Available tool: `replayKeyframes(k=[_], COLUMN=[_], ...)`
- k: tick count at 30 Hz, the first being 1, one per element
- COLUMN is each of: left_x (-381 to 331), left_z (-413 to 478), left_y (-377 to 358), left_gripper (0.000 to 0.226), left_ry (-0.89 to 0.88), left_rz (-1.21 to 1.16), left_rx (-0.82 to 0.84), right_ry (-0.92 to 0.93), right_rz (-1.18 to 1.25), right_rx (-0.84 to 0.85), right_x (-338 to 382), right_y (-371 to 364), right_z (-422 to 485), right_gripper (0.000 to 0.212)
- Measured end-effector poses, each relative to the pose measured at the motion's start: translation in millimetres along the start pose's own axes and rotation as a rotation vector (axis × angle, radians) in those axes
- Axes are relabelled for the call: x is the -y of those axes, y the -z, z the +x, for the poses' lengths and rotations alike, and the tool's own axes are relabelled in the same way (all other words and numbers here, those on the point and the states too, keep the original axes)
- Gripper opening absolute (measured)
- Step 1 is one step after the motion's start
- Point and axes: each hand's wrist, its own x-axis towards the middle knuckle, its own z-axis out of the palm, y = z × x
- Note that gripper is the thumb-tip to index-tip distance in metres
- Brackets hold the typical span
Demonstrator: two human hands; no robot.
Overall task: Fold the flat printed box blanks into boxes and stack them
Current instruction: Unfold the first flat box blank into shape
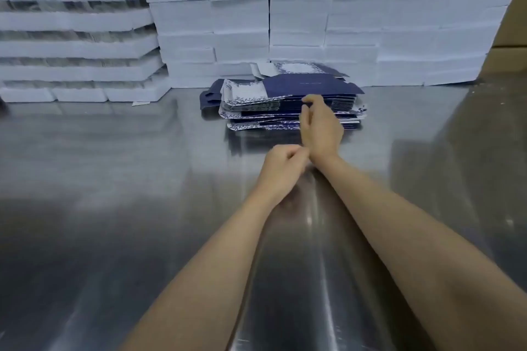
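across the whole lower view: steel table (114,208), shiny, with smeared reflections and both bare forearms stretched out over it.

along the far edge of the table: wall of white boxes (299,23), folded up and stacked in several columns, running from the left edge nearly to the right. the left columns sit lower and show dark gaps between the white layers; detail there is blurred.

far right, behind the white columns: brown carton (510,45), with dark printed characters, partly cut off by the frame.

centre, just in front of the white wall: pile of flat blanks (256,105), dark blue with white panels and a blue leaf pattern. sheets are fanned and not squared up; the top one is mostly dark blue.

right hand (322,128): reaches to the near edge of the pile, fingers (313,99) curled over the upper sheets with the thumb below, pinching them.

left hand (283,162): clenched loosely, nothing visible in it, sitting against the right wrist above the table.

left of the pile, by the base of the stacks: small white scrap (141,103) lying flat.
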Motion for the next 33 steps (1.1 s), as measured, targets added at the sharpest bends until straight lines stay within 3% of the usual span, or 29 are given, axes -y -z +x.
replayKeyframes(k=[4,6,8,11,16,21,22,25,27,30,33], left_x=[-1.0,-0.2,-1.2,-2.6,3.8,1.9,1.0,-4.1,-12.1,-20.2,-25.9], left_z=[-1.5,-2.0,-2.8,-3.9,-0.5,-2.3,-3.6,-7.4,-11.1,-14.4,-23.4], left_y=[0.6,2.0,3.2,3.7,8.5,25.2,29.2,42.0,50.5,59.9,53.6], left_gripper=[0.038,0.038,0.038,0.039,0.036,0.005,0.018,0.065,0.085,0.080,0.072], left_ry=[-0.012,-0.036,-0.075,-0.128,-0.136,-0.139,-0.112,-0.070,-0.136,-0.189,0.008], left_rz=[-0.028,-0.034,-0.015,0.063,0.090,-0.064,-0.053,-0.056,-0.057,-0.010,-0.446], left_rx=[0.029,0.045,0.066,0.052,-0.213,-0.460,-0.489,-0.489,-0.426,-0.285,-0.108], right_ry=[0.254,0.251,0.237,0.308,0.432,0.312,0.258,0.075,0.012,0.008,0.007], right_rz=[-0.324,-0.452,-0.507,-0.503,-0.307,-0.132,-0.068,0.098,0.042,-0.007,0.012], right_rx=[-0.008,0.122,0.170,0.018,-0.374,-0.605,-0.608,-0.595,-0.509,-0.230,-0.046], right_x=[-21.4,-28.2,-31.2,-27.7,-9.2,34.7,45.3,70.8,75.8,75.8,74.2], right_y=[-15.3,-23.5,-28.2,-22.6,2.5,84.7,108.0,178.5,213.8,234.0,229.2], right_z=[23.6,29.5,31.0,28.3,6.7,5.3,10.0,24.8,33.0,36.6,24.7], right_gripper=[0.069,0.077,0.076,0.066,0.031,0.022,0.020,0.030,0.029,0.028,0.028])
